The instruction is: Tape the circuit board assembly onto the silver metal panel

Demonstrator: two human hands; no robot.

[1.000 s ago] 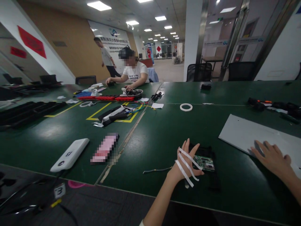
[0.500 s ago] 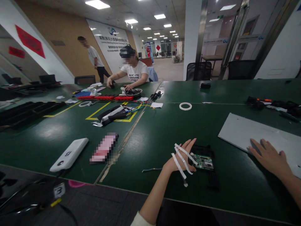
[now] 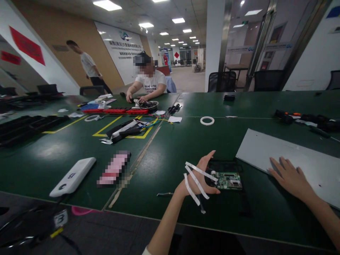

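Observation:
My left hand (image 3: pixel 199 177) rests on the left edge of a small green circuit board (image 3: pixel 227 180) that lies in a black holder (image 3: pixel 225 166) on the green table (image 3: pixel 170 152). Three white tape strips (image 3: pixel 195 179) stick across the back of this hand. Its thumb and fingers curl around the board's edge. My right hand (image 3: pixel 289 177) lies flat, fingers spread, on a grey sheet panel (image 3: pixel 281 152) to the right. A thin loose wire (image 3: pixel 164 194) lies just left of my left wrist.
A white power bank (image 3: pixel 73 176) and a pink phone (image 3: pixel 114 173) lie at the front left. A white tape roll (image 3: pixel 207 120) sits mid-table. Black tools (image 3: pixel 305 118) lie far right. Another person sits at the far end beside red trays (image 3: pixel 117 111); someone walks behind.
My left hand has slid from over the board to its left edge and curled around it. The view shifted slightly left. The walking person has moved left.

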